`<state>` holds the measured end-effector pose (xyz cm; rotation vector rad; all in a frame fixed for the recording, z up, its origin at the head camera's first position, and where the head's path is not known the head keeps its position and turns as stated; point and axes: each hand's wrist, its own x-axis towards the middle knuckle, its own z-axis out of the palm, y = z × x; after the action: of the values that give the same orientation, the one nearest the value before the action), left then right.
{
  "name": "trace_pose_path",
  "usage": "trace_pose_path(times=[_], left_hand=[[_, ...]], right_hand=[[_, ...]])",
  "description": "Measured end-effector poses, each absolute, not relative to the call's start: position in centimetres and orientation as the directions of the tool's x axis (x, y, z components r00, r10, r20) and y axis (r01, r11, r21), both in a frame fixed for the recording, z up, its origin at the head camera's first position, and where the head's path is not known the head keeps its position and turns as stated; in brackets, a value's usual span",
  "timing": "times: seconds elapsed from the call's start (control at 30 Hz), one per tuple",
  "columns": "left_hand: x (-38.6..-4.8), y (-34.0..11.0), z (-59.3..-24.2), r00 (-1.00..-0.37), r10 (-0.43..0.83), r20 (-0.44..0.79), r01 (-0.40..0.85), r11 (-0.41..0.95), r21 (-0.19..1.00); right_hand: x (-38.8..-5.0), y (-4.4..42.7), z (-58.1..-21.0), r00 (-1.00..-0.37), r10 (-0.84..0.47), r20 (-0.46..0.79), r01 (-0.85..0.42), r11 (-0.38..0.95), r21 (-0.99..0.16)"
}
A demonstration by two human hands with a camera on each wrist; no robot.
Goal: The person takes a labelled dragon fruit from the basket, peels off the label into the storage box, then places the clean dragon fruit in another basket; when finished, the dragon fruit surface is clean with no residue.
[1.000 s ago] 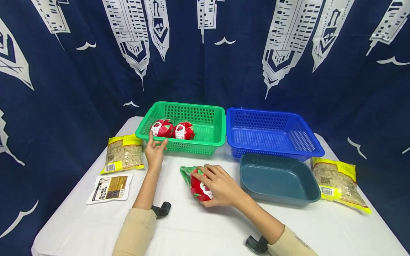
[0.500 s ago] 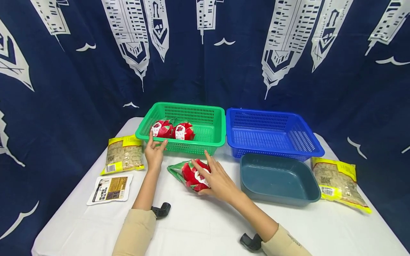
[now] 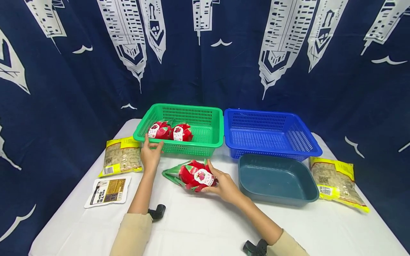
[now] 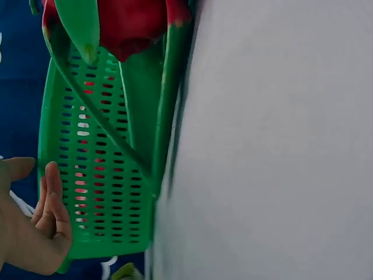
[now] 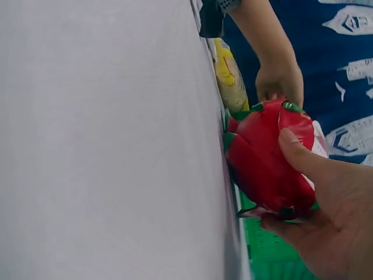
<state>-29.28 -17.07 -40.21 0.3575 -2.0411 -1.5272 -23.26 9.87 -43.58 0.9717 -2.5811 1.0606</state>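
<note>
In the head view, a dragon fruit (image 3: 191, 176) lies just in front of the green basket (image 3: 205, 133), its pointed green tail to the left. It is plump and bright red with a white label (image 3: 204, 177); whether it touches the white tablecloth (image 3: 198, 231) I cannot tell. The right hand (image 3: 225, 185) grips its right end between thumb and fingers. The left hand (image 3: 150, 156) touches the basket's front rim; whether it grips it I cannot tell. Two more dragon fruits (image 3: 182, 132) sit inside. The basket and the blue basket (image 3: 270, 140) are slotted plastic with flared rims; the teal tub (image 3: 277, 181) is smooth-walled with rounded corners.

In the left wrist view, the held fruit hangs large at the top, with long, thin green leaves crossing in front of the basket's slots. The left hand's fingers meet the basket at its rim.

In the right wrist view, the fruit looks smooth and slightly glossy, red with folded scales and green tips. The right thumb presses one side, fingers the other.
</note>
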Motion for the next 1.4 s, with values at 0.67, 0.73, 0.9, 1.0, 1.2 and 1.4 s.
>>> trace_pose_path(times=[0.67,0.73,0.9,1.0,1.2,1.4], left_hand=[[-26.1,-14.4,-41.1,-0.771,0.613,0.171,0.553,0.512,0.657],[-26.0,-14.1,-41.2,-0.78,0.604,0.165,0.555,0.545,0.628],[-25.9,-13.9,-41.1,-0.801,0.584,0.132,0.547,0.625,0.558],[-25.9,-13.8,-41.1,-0.818,0.562,0.123,0.531,0.655,0.537],[-26.0,-13.8,-41.3,-0.822,0.554,0.127,0.525,0.654,0.546],[-25.9,-13.8,-41.5,-0.827,0.547,0.132,0.517,0.646,0.562]], right_hand=[[-22.9,9.6,-42.7,-0.846,-0.448,0.288,-0.476,0.396,-0.785],[-22.6,9.6,-42.6,-0.857,-0.377,0.352,-0.497,0.425,-0.756],[-21.4,8.9,-41.8,-0.847,-0.171,0.503,-0.527,0.389,-0.755],[-20.9,8.6,-41.7,-0.894,-0.055,0.445,-0.435,0.344,-0.832],[-20.9,8.3,-42.8,-0.977,0.051,0.205,-0.193,0.183,-0.964],[-21.2,8.2,-44.3,-0.992,-0.001,0.125,-0.125,0.035,-0.992]])
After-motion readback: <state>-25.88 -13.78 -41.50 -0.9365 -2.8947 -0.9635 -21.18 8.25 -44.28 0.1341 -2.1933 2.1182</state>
